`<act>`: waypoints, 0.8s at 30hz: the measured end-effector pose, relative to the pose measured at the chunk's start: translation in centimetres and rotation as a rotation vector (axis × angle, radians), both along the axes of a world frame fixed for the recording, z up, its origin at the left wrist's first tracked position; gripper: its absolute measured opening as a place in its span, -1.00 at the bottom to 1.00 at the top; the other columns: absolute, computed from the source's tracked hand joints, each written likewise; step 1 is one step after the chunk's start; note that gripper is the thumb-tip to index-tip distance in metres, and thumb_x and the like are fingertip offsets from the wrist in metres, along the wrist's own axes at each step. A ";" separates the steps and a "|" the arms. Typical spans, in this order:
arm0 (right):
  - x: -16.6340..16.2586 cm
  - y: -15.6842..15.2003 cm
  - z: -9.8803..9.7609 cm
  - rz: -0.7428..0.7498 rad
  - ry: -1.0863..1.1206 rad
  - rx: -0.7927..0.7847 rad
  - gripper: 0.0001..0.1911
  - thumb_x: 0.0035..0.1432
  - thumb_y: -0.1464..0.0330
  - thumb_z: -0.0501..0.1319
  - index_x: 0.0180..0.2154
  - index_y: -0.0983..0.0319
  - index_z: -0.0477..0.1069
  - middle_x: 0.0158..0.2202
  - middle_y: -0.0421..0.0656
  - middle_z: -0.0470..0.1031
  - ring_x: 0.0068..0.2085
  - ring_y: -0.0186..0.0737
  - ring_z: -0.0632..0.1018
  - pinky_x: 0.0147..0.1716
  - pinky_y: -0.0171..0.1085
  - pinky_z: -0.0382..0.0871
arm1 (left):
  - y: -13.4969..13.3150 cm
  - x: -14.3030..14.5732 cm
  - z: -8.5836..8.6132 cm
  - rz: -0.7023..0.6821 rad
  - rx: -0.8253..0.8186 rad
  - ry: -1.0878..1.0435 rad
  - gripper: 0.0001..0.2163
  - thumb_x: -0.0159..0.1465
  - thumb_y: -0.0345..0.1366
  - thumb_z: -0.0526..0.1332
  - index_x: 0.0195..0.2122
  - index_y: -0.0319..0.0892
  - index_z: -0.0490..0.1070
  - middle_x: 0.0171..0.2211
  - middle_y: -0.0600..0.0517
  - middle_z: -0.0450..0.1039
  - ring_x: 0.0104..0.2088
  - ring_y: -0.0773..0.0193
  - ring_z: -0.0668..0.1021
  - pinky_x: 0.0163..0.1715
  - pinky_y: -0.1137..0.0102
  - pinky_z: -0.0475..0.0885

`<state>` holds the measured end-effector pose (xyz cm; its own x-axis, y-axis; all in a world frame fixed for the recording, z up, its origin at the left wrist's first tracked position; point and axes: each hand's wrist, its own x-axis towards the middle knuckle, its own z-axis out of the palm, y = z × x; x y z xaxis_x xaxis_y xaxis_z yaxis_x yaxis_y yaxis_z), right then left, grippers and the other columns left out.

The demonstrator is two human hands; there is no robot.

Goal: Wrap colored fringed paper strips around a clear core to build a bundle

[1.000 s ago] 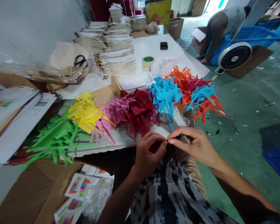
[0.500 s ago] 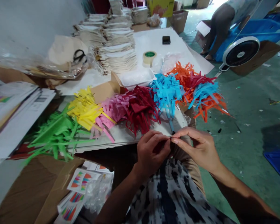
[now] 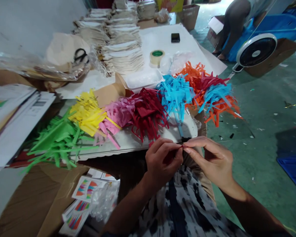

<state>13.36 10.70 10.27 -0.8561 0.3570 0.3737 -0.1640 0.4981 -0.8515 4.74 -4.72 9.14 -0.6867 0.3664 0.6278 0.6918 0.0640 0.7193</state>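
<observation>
In front of my lap, at the table's near edge, both hands meet fingertip to fingertip. My left hand point(image 3: 161, 159) is closed, its thumb and forefinger pinching a small dark red piece point(image 3: 182, 147) that looks like paper; most of it is hidden by the fingers. My right hand point(image 3: 212, 161) pinches the same piece from the other side, thumb against forefinger. Just beyond the hands lie bunches of cut paper strips: dark red point(image 3: 149, 113), blue point(image 3: 176, 93), pink point(image 3: 120, 112), yellow point(image 3: 88, 113) and green point(image 3: 58, 141). Orange strips point(image 3: 191, 72) lie farther right.
Behind the strips stand a white tray point(image 3: 144, 80), a tape roll point(image 3: 157, 57), a black device point(image 3: 175, 38) and stacked paper bundles point(image 3: 123, 56). Scissors point(image 3: 80, 56) rest at left. A fan point(image 3: 256, 52) is at right, near a bending person point(image 3: 233, 26). Printed cards point(image 3: 85, 188) lie below left.
The view has shifted slightly, so the table things sit a little higher in the picture. Both hands keep their pinch together, with the fingers only slightly moved.
</observation>
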 end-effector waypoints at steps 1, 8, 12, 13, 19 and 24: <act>0.0 0.0 0.0 -0.008 -0.006 -0.009 -0.79 0.27 0.40 0.41 -0.12 -0.04 0.63 -0.20 -0.19 0.69 -0.17 -0.09 0.67 -0.12 -0.05 0.56 | 0.0 0.0 0.0 -0.010 0.003 -0.008 -0.90 0.28 -0.46 0.38 -0.21 -0.14 0.56 -0.33 0.05 0.57 -0.32 0.34 0.60 -0.26 0.45 0.53; 0.2 0.9 -0.1 0.049 0.003 -0.026 -0.80 0.27 0.44 0.41 -0.13 0.02 0.63 -0.22 -0.22 0.68 -0.19 -0.18 0.66 -0.14 -0.17 0.54 | 0.1 -0.2 -0.3 -0.062 0.009 0.073 -0.88 0.30 -0.46 0.37 -0.17 -0.14 0.58 -0.30 0.02 0.60 -0.29 0.33 0.63 -0.24 0.46 0.57; 0.4 1.7 0.1 0.125 -0.055 -0.017 -0.83 0.27 0.45 0.41 -0.16 0.05 0.61 -0.23 -0.27 0.66 -0.22 -0.28 0.64 -0.20 -0.28 0.50 | 0.2 -0.5 -0.3 -0.097 0.011 0.133 -0.87 0.27 -0.51 0.37 -0.21 -0.15 0.57 -0.32 0.03 0.59 -0.33 0.36 0.62 -0.26 0.49 0.57; 0.4 1.8 0.2 0.126 -0.052 0.007 -0.84 0.28 0.45 0.41 -0.16 0.06 0.59 -0.23 -0.27 0.66 -0.22 -0.29 0.64 -0.20 -0.29 0.49 | 0.2 -0.5 -0.3 -0.097 0.009 0.130 -0.87 0.27 -0.51 0.37 -0.22 -0.15 0.57 -0.32 0.03 0.59 -0.32 0.35 0.62 -0.26 0.49 0.57; 0.5 1.2 0.4 0.074 0.018 0.156 -0.84 0.31 0.48 0.36 -0.14 0.10 0.51 -0.24 -0.25 0.61 -0.21 -0.28 0.61 -0.18 -0.27 0.44 | 0.4 -0.3 -0.4 -0.092 0.012 0.102 -0.90 0.31 -0.47 0.36 -0.20 -0.15 0.57 -0.29 0.02 0.60 -0.30 0.35 0.64 -0.24 0.49 0.59; 0.7 1.2 -0.1 0.084 -0.041 0.143 -0.88 0.35 0.44 0.32 -0.14 0.10 0.47 -0.23 -0.24 0.58 -0.21 -0.28 0.58 -0.19 -0.25 0.39 | 0.2 -0.5 -0.7 -0.106 -0.011 0.086 -0.89 0.33 -0.45 0.36 -0.15 -0.15 0.59 -0.27 0.01 0.60 -0.27 0.34 0.64 -0.24 0.46 0.57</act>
<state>14.09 11.89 10.12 -0.8962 0.2288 0.3801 -0.1771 0.6010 -0.7794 4.23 -4.49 8.40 -0.5873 0.4418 0.6782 0.7543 -0.0051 0.6565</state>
